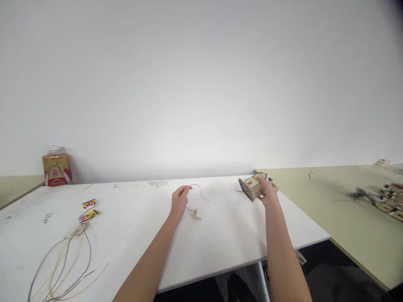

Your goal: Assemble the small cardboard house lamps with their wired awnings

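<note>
My left hand pinches a thin dark wire above the white table; the wire curves off to the right. A small beige connector piece lies on the table just right of that hand. My right hand grips a small wooden box-like part with an orange mark on its side, near the table's far right corner.
A bundle of grey and cream wires with red-and-yellow tagged ends lies at the left. A jar with a red label stands at the far left by the wall. A green table at the right carries loose wires and small parts.
</note>
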`<state>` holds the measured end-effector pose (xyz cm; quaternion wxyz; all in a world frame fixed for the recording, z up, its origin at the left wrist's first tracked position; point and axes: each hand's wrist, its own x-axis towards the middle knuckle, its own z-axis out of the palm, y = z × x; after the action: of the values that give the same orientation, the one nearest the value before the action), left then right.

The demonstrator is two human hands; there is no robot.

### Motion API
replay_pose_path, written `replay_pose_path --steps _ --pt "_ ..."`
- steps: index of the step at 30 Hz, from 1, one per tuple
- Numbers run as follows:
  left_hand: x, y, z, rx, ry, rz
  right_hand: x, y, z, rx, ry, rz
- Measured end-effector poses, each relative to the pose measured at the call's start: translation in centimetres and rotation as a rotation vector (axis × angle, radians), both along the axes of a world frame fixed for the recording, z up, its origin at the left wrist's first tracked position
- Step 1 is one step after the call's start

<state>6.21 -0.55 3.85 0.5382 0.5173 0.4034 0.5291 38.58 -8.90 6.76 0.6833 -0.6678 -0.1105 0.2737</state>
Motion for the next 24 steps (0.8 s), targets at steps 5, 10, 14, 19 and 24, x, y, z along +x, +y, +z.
replay_pose_path --steps 5,10,14,19,24 --pt "-0.5 0.2 0.2 0.036 -0.026 0.025 -5.4 4.9 0.9 0.230 0.365 0.661" --pt "-1.1 0.4 0.5 0.116 -0.074 0.094 -11.0 8.6 0.0 0.440 0.539 1.033" --pt "-1.4 0.5 0.9 0.189 -0.101 0.181 -12.8 9.3 -1.4 0.473 0.632 1.060" --pt "-1.0 -0.2 1.0 0.260 -0.059 0.186 -13.4 9.0 -2.5 0.498 0.667 1.003" --pt "0.0 -1.4 0.5 0.415 0.113 0.063 -13.8 8.6 -2.9 0.550 0.622 0.968"
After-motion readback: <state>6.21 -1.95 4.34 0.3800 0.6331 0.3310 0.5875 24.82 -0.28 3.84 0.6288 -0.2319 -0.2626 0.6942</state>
